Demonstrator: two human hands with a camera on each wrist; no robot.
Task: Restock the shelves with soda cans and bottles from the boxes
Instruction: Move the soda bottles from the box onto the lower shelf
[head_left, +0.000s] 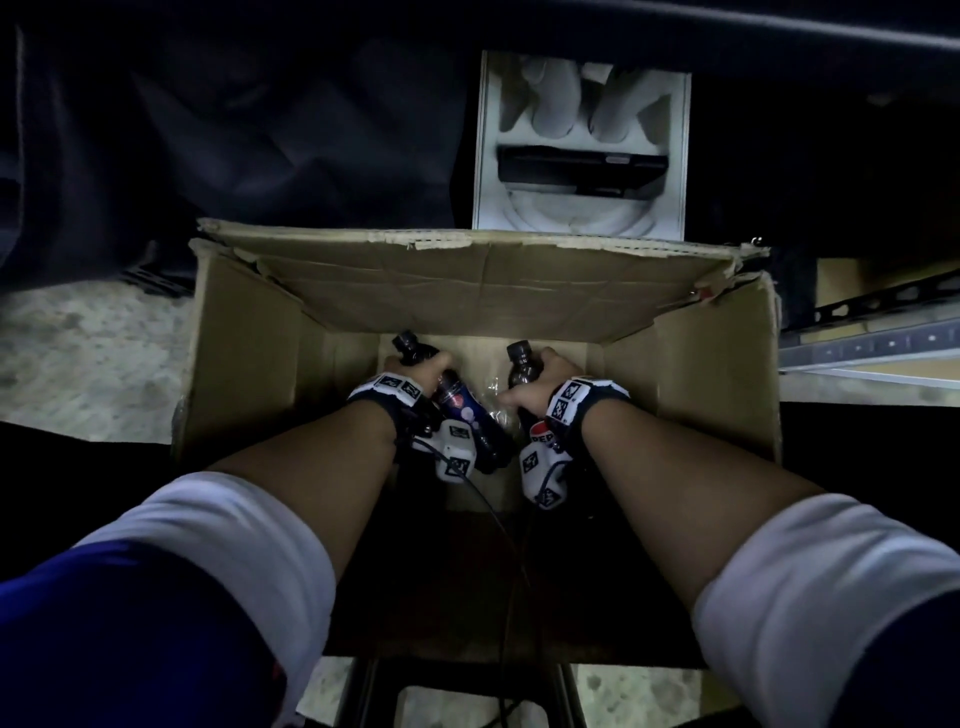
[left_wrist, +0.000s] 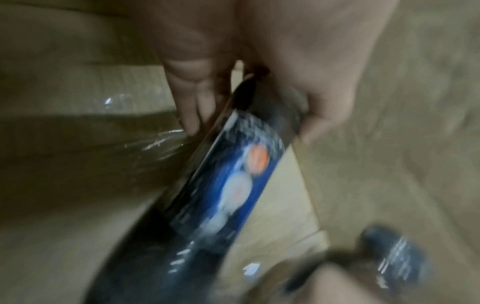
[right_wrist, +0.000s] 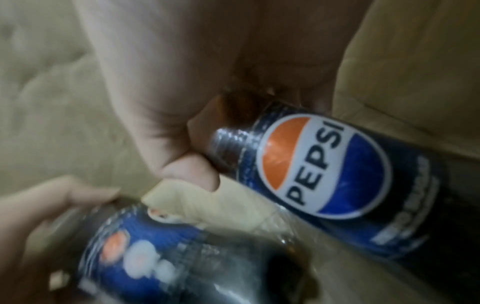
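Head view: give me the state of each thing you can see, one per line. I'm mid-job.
Cardboard box: open, flaps up.
Left bottle: capped, tilted, gripped near the neck by the left hand.
Right bottle: capped, Pepsi label, gripped near the neck by the right hand.
Plastic wrap: crumpled on the box floor between the bottles.
White foam tray: beyond the box, holds a black item.

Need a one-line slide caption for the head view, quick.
Both hands inside the cardboard box, left hand and right hand each gripping a Pepsi bottle.
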